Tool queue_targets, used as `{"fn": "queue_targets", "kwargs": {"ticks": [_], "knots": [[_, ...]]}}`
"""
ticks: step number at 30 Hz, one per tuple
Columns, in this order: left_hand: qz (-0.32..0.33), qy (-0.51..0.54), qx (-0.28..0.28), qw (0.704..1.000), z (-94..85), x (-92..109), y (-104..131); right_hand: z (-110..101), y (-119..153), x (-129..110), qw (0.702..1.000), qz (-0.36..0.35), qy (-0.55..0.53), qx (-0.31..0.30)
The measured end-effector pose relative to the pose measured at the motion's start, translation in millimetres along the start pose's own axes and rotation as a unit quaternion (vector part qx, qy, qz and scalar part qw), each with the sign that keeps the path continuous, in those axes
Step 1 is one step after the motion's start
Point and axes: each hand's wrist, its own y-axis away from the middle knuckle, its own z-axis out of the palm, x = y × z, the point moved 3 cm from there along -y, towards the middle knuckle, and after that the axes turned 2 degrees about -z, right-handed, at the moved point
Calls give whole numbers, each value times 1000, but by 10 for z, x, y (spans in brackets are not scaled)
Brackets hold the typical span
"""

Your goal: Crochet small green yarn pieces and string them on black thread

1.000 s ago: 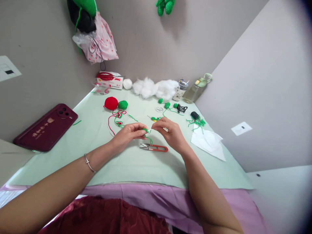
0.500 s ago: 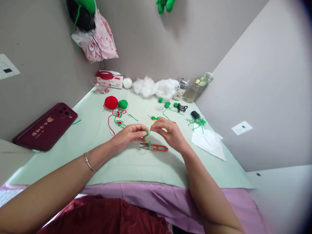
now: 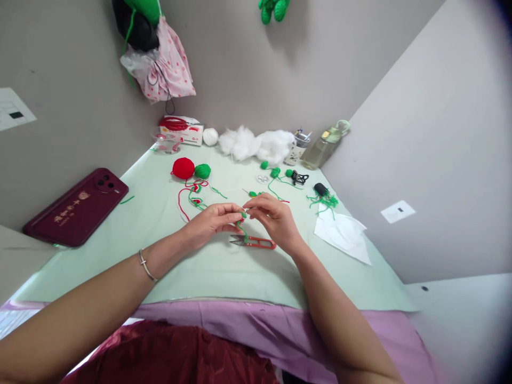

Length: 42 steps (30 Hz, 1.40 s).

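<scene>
Inside the desk's front edge (image 3: pixel 224 296), the left hand (image 3: pixel 210 222) pinches green yarnwork (image 3: pixel 243 215) (best held steady) while the right hand (image 3: pixel 277 217) grips a slim pale tool (image 3: pixel 246 211), wanting short strokes.

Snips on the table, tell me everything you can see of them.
The snips lie flat on the pale green tabletop, untouched by left hand or right hand. The orange-red handle has a long opening; the grey, metal-looking blades point left, tips parted. Green yarn crosses near the blades' base; I can't tell whether it touches.
</scene>
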Motion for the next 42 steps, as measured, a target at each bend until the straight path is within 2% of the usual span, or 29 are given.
{"fn": "queue_targets", "kwargs": {"ticks": [6,11,14,17,20,24,26,29,33,37,38,40,42], "knots": [[24,15,7,1000,-43,-18,-25,77,41,-109,993,-83,75,-23],[21,17,14,1000,-49,-53,-36,128,78,-93,976,-126,172,-46],[21,5,21,1000,-51,-72,-47,186,109,-102,945,-136,293,-47],[24,-4,31,999,-75,-82,-53,238,153,-180,906,-196,376,-20],[28,-7,32,999,-95,-79,-49,265,204,-258,871,-290,396,15],[16,26,53,998,-112,-87,-45,273,226,-259,838,-371,398,41],[6,49,59,997,-114,-98,-47,270,206,-234,840,-383,380,59],[0,61,37,997,-99,-112,-46,263,159,-192,862,-346,360,87],[-5,58,48,997,-95,-129,-39,325,175,-204,839,-397,367,54],[0,46,23,999,-68,-137,-52,306,177,-184,877,-330,334,107],[-1,47,27,999,-72,-145,-58,325,186,-180,883,-325,324,97],[-7,54,57,997,-99,-165,-65,405,213,-176,894,-334,298,30],[-14,58,78,995,-118,-180,-66,474,226,-159,917,-302,259,-28]]}}
